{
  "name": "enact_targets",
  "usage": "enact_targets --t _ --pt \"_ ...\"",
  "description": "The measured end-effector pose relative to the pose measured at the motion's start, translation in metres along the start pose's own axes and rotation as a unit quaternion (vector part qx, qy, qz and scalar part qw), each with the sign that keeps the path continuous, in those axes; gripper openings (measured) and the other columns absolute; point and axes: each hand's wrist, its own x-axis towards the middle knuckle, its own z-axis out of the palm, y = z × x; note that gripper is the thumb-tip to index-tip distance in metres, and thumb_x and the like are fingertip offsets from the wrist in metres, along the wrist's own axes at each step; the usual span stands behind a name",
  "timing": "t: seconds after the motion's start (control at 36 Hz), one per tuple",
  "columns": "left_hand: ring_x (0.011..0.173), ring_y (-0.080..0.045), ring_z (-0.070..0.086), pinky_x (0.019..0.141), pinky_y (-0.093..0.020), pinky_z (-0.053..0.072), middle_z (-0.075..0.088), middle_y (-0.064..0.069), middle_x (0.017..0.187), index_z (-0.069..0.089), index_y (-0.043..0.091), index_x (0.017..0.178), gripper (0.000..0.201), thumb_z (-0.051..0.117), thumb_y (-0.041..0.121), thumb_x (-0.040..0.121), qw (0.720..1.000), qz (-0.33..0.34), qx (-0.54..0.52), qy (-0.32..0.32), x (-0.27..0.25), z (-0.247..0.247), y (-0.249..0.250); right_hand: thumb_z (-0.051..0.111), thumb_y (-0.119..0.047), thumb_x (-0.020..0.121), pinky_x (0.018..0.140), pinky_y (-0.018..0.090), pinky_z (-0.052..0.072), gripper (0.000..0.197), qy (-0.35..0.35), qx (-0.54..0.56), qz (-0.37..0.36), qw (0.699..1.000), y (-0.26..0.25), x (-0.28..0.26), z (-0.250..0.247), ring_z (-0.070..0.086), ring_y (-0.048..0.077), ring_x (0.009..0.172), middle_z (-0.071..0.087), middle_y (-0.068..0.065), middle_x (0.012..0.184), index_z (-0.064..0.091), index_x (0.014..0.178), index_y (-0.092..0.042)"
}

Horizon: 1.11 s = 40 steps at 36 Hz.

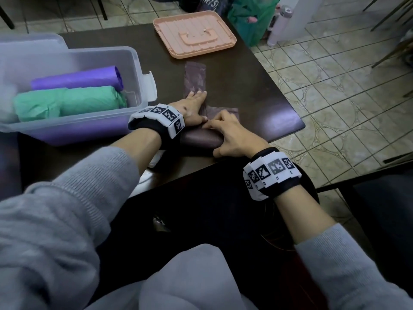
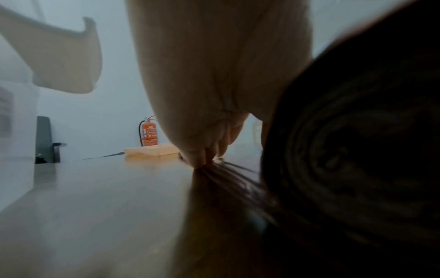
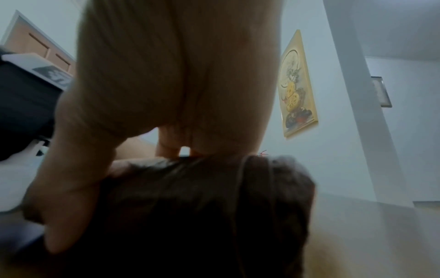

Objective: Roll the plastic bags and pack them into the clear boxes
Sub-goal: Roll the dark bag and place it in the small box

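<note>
My left hand (image 1: pixel 193 107) presses flat on the unrolled strip; my right hand (image 1: pixel 232 139) curls over the dark bag roll (image 1: pixel 199 140) at the bench (image 1: pixel 257 86) near edge. I'd keep the strip taut, rolling toward 12 o'clock. The clear box (image 1: pixel 136 63), at 10 o'clock, holds two rolls.

The bag (image 1: pixel 194 79) was dark mauve with pale mottling, its roll (image 1: pixel 200 139) plain dark. In the clear box (image 1: pixel 107 52) lay a purple roll (image 1: pixel 78 80) and a green roll (image 1: pixel 67 102). The lid (image 1: pixel 194 33) was peach, the table (image 1: pixel 257 86) dark brown.
</note>
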Motion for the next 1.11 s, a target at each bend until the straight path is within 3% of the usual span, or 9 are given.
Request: enact_targets --t 0.08,0.17,0.28,0.33,0.42,0.53,0.86,0.97,1.11 --pt "0.147 -0.024 0.005 0.119 -0.035 0.010 0.001 -0.012 0.159 0.000 0.014 0.152 0.079 0.053 0.029 0.094 0.999 -0.010 -0.039 0.024 -0.002 -0.002 0.002 0.079 -0.020 0.067 0.094 0.023 0.034 0.077 -0.018 0.004 -0.009 1.000 0.003 0.004 -0.009 0.040 0.012 0.107 0.042 -0.002 0.110 0.046 0.136 -0.021" --pt "0.146 -0.028 0.005 0.119 -0.041 0.009 0.002 -0.013 0.159 0.015 0.012 0.150 0.071 0.053 0.030 0.093 0.995 -0.035 -0.058 0.068 -0.005 -0.004 0.005 0.084 -0.021 0.064 0.082 0.019 0.037 0.067 -0.004 0.054 0.001 0.999 0.006 0.009 -0.017 0.051 0.012 0.100 0.053 -0.004 0.106 0.049 0.121 -0.015" --pt "0.126 -0.032 0.046 0.103 -0.034 0.037 0.047 -0.018 0.137 0.061 0.011 0.122 0.034 0.055 0.027 0.092 0.982 -0.060 -0.098 0.151 -0.017 -0.013 0.009 0.082 -0.029 0.069 0.083 0.023 0.043 0.049 -0.058 0.080 0.024 0.995 0.006 0.014 -0.030 0.056 0.013 0.095 0.060 -0.004 0.102 0.058 0.109 -0.018" --pt "0.113 -0.030 0.056 0.088 -0.030 0.042 0.060 -0.015 0.122 0.068 0.014 0.110 0.025 0.055 0.027 0.093 0.982 -0.055 -0.110 0.146 -0.026 -0.018 0.011 0.076 -0.031 0.077 0.083 0.021 0.042 0.038 -0.085 0.103 0.032 0.990 0.004 0.016 -0.040 0.059 0.011 0.092 0.064 -0.005 0.099 0.062 0.110 -0.019" --pt "0.109 -0.029 0.058 0.081 -0.029 0.042 0.063 -0.012 0.119 0.068 0.018 0.110 0.025 0.055 0.031 0.093 0.989 -0.051 -0.096 0.096 -0.038 -0.020 0.012 0.065 -0.041 0.085 0.080 0.019 0.041 0.034 -0.111 0.086 0.048 0.989 0.005 0.021 -0.052 0.059 0.006 0.088 0.064 -0.011 0.093 0.065 0.115 -0.027" --pt "0.109 -0.029 0.059 0.087 -0.032 0.044 0.062 -0.013 0.121 0.067 0.017 0.114 0.025 0.055 0.022 0.093 0.988 -0.037 -0.083 0.123 -0.049 -0.020 0.012 0.058 -0.045 0.089 0.096 0.028 0.044 0.035 -0.107 0.064 0.053 0.991 0.010 0.034 -0.056 0.060 0.011 0.101 0.067 -0.006 0.108 0.065 0.119 -0.027" --pt "0.112 -0.029 0.053 0.089 -0.037 0.043 0.057 -0.012 0.119 0.058 0.013 0.124 0.064 0.083 0.014 0.064 0.988 0.049 -0.010 0.145 -0.053 -0.004 0.008 0.066 -0.040 0.085 0.088 0.030 0.045 0.028 0.094 0.063 0.073 0.991 0.028 0.053 -0.034 0.057 0.017 0.097 0.064 0.004 0.103 0.063 0.102 -0.018" --pt "0.116 -0.028 0.047 0.093 -0.039 0.041 0.051 -0.012 0.123 0.051 0.010 0.127 0.072 0.083 0.012 0.063 0.989 0.057 0.014 0.136 -0.050 0.002 0.003 0.064 -0.035 0.086 0.091 0.041 0.044 0.021 0.186 -0.016 0.046 0.981 0.019 0.048 -0.025 0.054 0.026 0.102 0.061 0.008 0.101 0.066 0.096 -0.018" --pt "0.114 -0.032 0.049 0.095 -0.040 0.041 0.052 -0.016 0.122 0.050 0.008 0.127 0.060 0.074 0.012 0.073 0.991 0.064 0.016 0.113 -0.046 -0.001 0.003 0.069 -0.044 0.080 0.097 0.031 0.034 0.053 0.126 -0.026 0.023 0.991 0.006 0.027 -0.015 0.042 0.025 0.113 0.050 0.010 0.117 0.057 0.123 -0.016"
